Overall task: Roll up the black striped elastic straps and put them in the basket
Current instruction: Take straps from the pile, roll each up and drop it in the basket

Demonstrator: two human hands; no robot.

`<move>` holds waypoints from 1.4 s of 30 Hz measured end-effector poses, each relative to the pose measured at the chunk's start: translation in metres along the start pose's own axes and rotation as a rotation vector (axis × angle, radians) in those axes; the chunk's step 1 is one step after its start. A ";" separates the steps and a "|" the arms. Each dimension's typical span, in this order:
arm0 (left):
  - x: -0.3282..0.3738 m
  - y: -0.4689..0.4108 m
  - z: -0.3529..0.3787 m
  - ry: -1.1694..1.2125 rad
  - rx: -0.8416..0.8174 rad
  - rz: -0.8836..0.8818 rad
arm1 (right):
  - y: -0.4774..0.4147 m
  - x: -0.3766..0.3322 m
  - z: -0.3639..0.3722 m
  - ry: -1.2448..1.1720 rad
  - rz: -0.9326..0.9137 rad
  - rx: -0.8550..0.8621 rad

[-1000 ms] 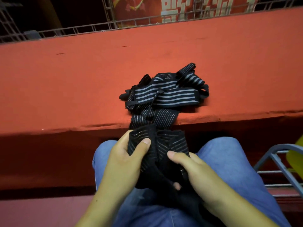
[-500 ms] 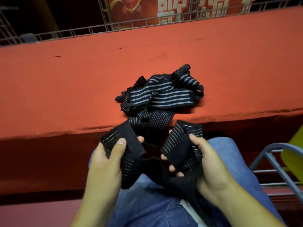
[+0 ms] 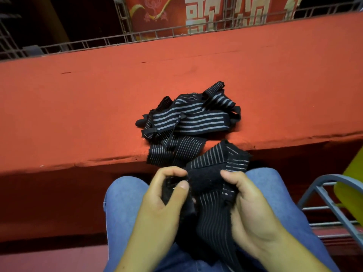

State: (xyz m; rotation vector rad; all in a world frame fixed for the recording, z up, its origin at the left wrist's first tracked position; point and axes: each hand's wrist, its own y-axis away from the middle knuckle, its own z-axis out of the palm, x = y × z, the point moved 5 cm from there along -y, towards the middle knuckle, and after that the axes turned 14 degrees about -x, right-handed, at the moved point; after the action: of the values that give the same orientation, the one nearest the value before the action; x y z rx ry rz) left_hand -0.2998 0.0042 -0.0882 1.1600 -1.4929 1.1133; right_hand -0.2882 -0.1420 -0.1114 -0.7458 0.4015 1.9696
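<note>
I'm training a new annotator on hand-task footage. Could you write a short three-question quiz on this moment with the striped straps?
1. True or false: the left hand and the right hand both grip the same strap over the lap.
2. Where does the pile of loose straps lie? A: on the red ledge. B: in a basket. C: on the person's knees.
3. Fill in: one strap end from the pile hangs over the ledge's ____ edge, the one towards the person.
Key: 1 true; 2 A; 3 near.
</note>
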 end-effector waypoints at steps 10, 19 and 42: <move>0.003 0.006 0.001 -0.057 0.071 0.025 | -0.002 0.003 0.002 0.091 -0.055 0.011; 0.009 0.009 -0.004 -0.021 0.117 0.063 | 0.004 -0.010 -0.003 0.583 -0.212 0.051; 0.009 0.013 0.000 -0.050 0.068 0.085 | 0.008 -0.021 -0.016 0.826 -0.335 0.280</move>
State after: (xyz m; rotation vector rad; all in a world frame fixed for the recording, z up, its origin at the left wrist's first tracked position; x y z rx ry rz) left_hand -0.3140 0.0051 -0.0806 1.1878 -1.5666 1.2085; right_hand -0.2829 -0.1688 -0.1103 -1.3257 0.9459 1.1906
